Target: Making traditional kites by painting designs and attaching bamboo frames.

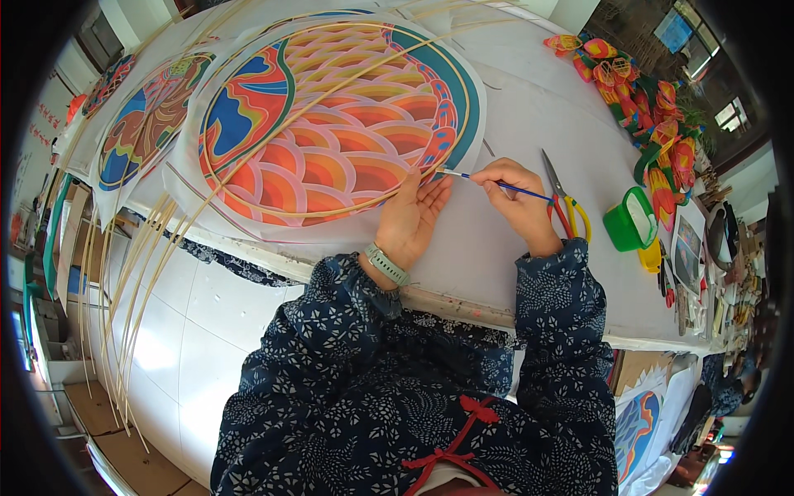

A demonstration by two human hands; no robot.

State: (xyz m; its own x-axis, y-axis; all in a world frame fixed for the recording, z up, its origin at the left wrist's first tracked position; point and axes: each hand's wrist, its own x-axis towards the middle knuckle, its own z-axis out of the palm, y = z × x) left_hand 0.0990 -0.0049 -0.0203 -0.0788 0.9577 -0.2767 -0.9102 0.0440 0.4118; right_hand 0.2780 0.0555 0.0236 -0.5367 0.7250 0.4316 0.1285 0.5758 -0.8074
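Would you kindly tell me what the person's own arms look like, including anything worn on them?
The left sleeve and right sleeve are dark blue with white floral print. The left grip and right grip are ungloved, with a pale grey-green band at the left one's wrist.

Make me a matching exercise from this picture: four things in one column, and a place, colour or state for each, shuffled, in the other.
Things:
1. Paintbrush
2. Scissors
3. Tub
4. Wristwatch

Descriptions:
A. Deep green outside, with white showing inside
B. On the wrist of the left hand
C. Held in the fingers of the right hand
D. Lying down, with one red and one yellow handle

Right pairs: 1-C, 2-D, 3-A, 4-B
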